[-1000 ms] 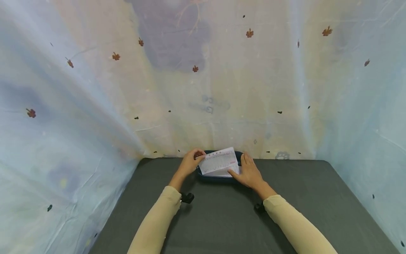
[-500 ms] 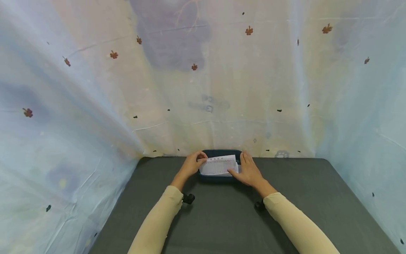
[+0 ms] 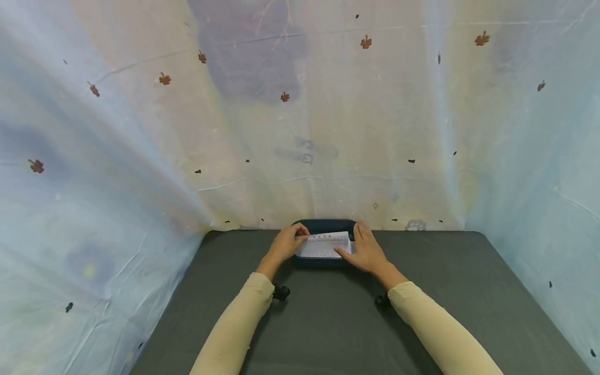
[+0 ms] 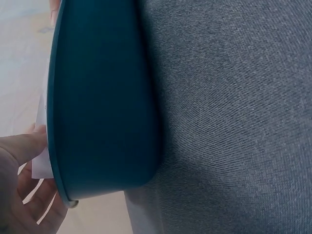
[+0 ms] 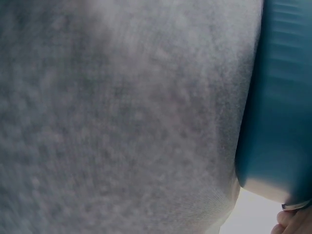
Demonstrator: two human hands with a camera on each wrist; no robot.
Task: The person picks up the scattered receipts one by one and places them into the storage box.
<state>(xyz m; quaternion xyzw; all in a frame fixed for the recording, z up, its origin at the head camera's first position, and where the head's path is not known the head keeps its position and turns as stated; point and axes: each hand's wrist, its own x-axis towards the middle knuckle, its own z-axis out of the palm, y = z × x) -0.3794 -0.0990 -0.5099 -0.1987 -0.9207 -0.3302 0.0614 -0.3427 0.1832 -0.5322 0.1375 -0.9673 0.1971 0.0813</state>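
A white sheet of paper (image 3: 323,247) with printed rows lies tilted inside a dark teal oblong tub (image 3: 323,263). Thumb and fingers of my left hand (image 3: 287,244) pinch the sheet's left corner; the left wrist view shows the paper's end (image 4: 41,165) sticking out past the rim. My right hand (image 3: 369,255) rests at the tub's right end, its fingers straight along the rim and its thumb reaching over the paper. More white paper shows under the sheet near that thumb. In the right wrist view, only a few fingertips (image 5: 298,222) appear beside the tub.
The tub stands at the far edge of a dark grey cloth-covered table (image 3: 328,323). Right behind it hangs a pale patterned curtain (image 3: 309,130), which also closes off both sides. A black wrist camera (image 3: 281,293) sits below my left hand.
The sheet has come down from standing above the tub's back rim to lying lower inside it. My left hand has shifted slightly right with it; my right hand has stayed in place.
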